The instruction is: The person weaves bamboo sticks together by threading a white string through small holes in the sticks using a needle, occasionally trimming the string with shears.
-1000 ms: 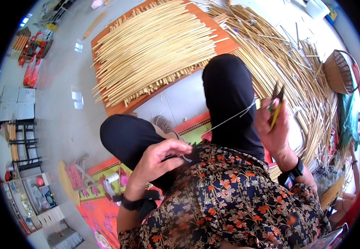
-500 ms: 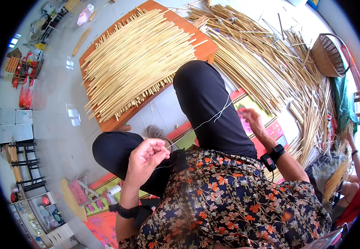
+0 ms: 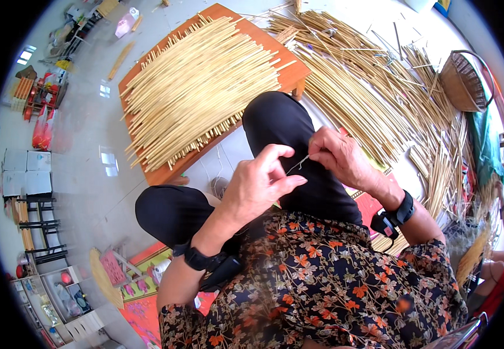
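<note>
Pinching the thin white thread [image 3: 299,164], the right grip [image 3: 348,160] is holding it over the dark right leg [image 3: 278,116], and the left grip [image 3: 252,189] is sitting just beside it with finger and thumb spread. The person seems to be working on the thread's end, so the next move is probably calling for a soft left pinch. In the frame before, the left is pinching the thread and the right is hanging off beside the leg; now both are coming close together.
</note>
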### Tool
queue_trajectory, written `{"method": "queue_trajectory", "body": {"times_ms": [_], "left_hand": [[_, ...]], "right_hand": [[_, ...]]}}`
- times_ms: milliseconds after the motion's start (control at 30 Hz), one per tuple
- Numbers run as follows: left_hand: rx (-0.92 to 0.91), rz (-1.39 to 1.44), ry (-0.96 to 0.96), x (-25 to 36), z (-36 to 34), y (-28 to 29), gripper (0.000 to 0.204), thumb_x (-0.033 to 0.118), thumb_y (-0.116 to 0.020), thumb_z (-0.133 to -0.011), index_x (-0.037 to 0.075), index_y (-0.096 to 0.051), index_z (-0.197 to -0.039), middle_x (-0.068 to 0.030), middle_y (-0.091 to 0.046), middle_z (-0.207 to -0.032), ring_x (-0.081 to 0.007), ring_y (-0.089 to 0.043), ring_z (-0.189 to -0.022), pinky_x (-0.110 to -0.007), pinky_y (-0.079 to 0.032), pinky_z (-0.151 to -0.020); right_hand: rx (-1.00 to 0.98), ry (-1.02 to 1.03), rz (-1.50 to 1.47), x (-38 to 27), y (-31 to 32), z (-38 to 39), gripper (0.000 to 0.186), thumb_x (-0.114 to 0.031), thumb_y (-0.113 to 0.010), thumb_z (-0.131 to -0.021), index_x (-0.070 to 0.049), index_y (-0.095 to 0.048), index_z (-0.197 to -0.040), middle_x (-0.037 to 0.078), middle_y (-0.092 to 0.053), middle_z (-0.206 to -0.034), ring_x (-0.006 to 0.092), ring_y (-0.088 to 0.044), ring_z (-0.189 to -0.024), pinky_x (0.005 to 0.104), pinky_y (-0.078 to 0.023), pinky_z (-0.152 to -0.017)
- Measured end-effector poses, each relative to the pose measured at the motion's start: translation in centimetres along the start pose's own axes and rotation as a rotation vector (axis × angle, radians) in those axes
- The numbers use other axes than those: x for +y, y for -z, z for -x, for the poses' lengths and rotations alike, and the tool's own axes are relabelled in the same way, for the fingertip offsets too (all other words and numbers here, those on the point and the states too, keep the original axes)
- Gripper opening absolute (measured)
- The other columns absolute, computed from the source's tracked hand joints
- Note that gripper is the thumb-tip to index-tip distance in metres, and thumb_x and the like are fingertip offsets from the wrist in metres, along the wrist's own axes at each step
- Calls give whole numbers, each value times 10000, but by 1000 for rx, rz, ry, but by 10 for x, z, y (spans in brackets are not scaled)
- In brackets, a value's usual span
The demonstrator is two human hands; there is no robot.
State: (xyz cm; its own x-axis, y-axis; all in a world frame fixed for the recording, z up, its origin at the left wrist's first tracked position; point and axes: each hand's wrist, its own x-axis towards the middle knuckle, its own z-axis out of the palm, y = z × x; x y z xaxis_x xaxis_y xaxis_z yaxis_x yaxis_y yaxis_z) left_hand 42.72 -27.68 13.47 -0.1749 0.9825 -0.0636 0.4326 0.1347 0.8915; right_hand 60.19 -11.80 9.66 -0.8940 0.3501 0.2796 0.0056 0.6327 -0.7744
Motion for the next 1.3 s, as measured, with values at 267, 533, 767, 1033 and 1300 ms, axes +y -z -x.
{"method": "queue_trajectory", "body": {"times_ms": [267, 533, 767, 1033, 1300], "left_hand": [[-25, 49, -132, -1, 9, 14, 96, 85, -655, -942, 15, -653, -875, -27, -619, -607, -72, -602, -554, -244, -459, -517], [476, 470, -21, -30, 60, 77, 141, 57, -542, -997, 38, -562, -859, 21, -485, -592, -43, -453, -498, -202, -377, -456], [661, 697, -143, -37, 109, 121, 190, 121, -510, -1031, 72, -509, -847, 49, -384, -526, -53, -351, -452, -228, -304, -441], [551, 640, -136, -30, 131, 104, 212, 112, -547, -1003, 51, -489, -809, 36, -407, -484, -59, -357, -403, -227, -316, -416], [462, 689, -59, -36, 131, 95, 165, 43, -573, -971, -3, -575, -812, -8, -518, -555, -49, -437, -444, -221, -405, -461]], "right_hand": [[-164, -71, -83, -41, 6, -7, 166, -102, -692, -888, -35, -578, -988, 93, -635, -894, 279, -651, -808, 378, -506, -680], [-305, -430, -358, -28, 28, 0, 144, -144, -719, -903, -15, -706, -968, -3, -646, -759, 54, -564, -612, 240, -444, -543], [-96, -529, -545, 2, 54, 10, 164, -145, -651, -962, 2, -722, -949, 16, -625, -719, 27, -488, -514, 197, -386, -472], [31, -348, -44, 22, 54, 4, 101, -58, -690, -879, 24, -722, -930, 62, -676, -831, 134, -629, -769, 279, -483, -699], [245, -421, -5, 62, 57, 23, 110, -77, -699, -871, 10, -718, -935, 58, -663, -810, 129, -615, -768, 284, -467, -705]]}}
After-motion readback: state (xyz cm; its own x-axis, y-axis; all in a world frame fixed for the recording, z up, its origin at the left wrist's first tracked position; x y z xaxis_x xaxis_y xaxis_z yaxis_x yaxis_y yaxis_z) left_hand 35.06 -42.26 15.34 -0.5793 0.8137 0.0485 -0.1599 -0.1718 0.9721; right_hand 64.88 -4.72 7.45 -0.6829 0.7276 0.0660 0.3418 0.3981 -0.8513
